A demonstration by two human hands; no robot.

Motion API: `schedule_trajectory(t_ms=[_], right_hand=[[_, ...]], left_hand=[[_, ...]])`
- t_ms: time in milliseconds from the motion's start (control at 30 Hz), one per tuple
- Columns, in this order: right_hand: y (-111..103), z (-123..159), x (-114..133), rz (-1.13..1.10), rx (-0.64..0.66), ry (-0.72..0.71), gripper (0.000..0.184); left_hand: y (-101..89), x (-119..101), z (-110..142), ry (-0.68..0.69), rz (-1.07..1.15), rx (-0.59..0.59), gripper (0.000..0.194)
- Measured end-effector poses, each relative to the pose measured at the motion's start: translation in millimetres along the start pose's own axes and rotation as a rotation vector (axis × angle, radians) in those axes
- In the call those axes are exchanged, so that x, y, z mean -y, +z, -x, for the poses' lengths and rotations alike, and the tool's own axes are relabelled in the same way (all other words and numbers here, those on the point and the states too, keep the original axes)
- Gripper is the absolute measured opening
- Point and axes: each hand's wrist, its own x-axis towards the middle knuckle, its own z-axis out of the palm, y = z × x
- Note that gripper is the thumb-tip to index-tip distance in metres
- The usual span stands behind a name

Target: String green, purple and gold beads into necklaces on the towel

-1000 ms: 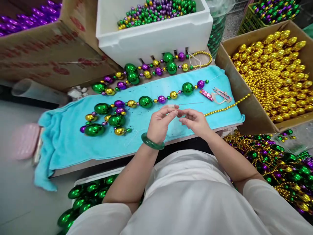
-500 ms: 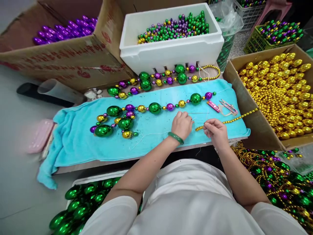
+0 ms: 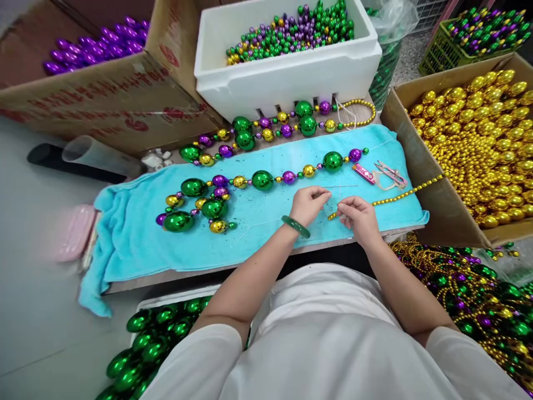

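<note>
My left hand (image 3: 310, 205), a green bangle on its wrist, is closed in a pinch above the blue towel (image 3: 266, 244). A fine white thread (image 3: 266, 223) runs across the towel to it. Just beyond its fingertips lies a thin needle (image 3: 345, 186). My right hand (image 3: 358, 219) is also pinched, close to the left; what its fingertips hold is too small to make out. A string of small gold beads (image 3: 393, 198) passes beneath the right hand, its end showing between the hands. Farther back lies a strand of large green, purple and gold beads (image 3: 262, 180).
Scissors (image 3: 393, 175) and a small pink packet (image 3: 363, 173) lie on the towel's right side. Behind stand a white foam box (image 3: 287, 78) and a carton of purple beads (image 3: 104, 100). A carton of gold beads (image 3: 441, 205) borders the right.
My hands have turned so that both pinches face each other, with the left fingers more extended. The right hand has shifted slightly left. The camera view has tilted a little.
</note>
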Motion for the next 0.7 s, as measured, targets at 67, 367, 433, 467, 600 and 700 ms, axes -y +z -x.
schedule_trajectory(t_ms=[67,367,433,467,600,700], right_hand=[[7,-1,1,0.015,0.031,0.003,0.021],[33,-2,3,0.071,0.093,0.030,0.019],[34,-2,4,0.103,0.083,0.024,0.019],[35,-2,4,0.118,0.078,0.025,0.019],[35,-2,4,0.170,0.080,0.018,0.020],[36,-2,2,0.193,0.092,0.001,0.020]], left_hand=[[-5.4,-4,6,-0.150,0.371,0.053,0.021],[-19.5,-7,19,-0.271,0.720,0.057,0.026],[-21.2,-5,19,-0.278,0.721,0.066,0.025],[-21.8,-5,20,-0.281,0.717,0.069,0.025],[-22.5,-2,20,-0.291,0.683,0.083,0.025],[-22.5,-2,21,-0.280,0.677,0.093,0.024]])
